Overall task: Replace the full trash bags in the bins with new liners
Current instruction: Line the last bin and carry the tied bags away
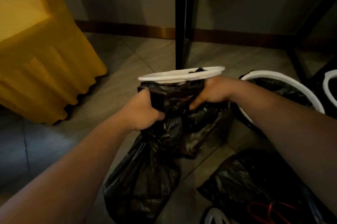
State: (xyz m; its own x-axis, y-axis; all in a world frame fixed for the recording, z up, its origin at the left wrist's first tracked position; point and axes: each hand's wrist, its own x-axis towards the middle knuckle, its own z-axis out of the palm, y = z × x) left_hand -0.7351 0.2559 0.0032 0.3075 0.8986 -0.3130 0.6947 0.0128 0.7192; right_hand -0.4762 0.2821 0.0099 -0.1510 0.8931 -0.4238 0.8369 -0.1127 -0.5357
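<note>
A black trash bag hangs below a white bin rim in the middle of the head view. My left hand grips the bag's left side with curled fingers. My right hand grips its right side just under the rim. A filled black bag lies on the floor below my hands. A second full black bag lies at the lower right with a red cord on it.
A white-rimmed bin lined in black stands at the right, another white rim at the frame edge. A black table leg rises behind. Yellow draped cloth fills the left. A white object shows at the bottom edge.
</note>
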